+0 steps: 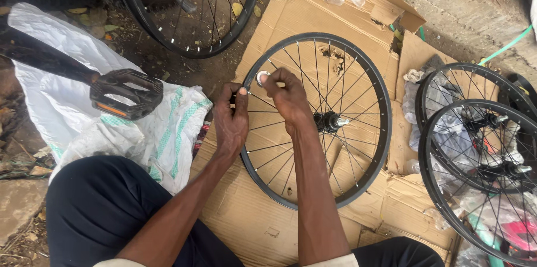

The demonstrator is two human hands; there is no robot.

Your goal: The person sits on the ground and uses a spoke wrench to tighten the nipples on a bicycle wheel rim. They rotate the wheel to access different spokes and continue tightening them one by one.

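A black bicycle pedal [126,93] with an orange reflector juts in from the left on its crank arm, above a white woven sack [72,116] spread on the dirt. Just right of it, the left hand [231,121] rests at the near-left rim of a black spoked wheel [316,120] lying flat on flattened cardboard [313,15]; its fingers [239,95] are curled almost closed, pinching at the rim, though what they grip is too small to tell. The right hand [288,96] meets it from the other side, fingers bent round a small pale ring-shaped piece [262,78] held against the same stretch of rim, thumb and forefinger touching it. The wheel has no long axis, being round; its hub [327,122] and axle stub point up and slightly right, toward the camera. Farther right, two more black wheels [475,155] overlap on clear plastic wrapping. Another wheel [184,10] leans at top left.
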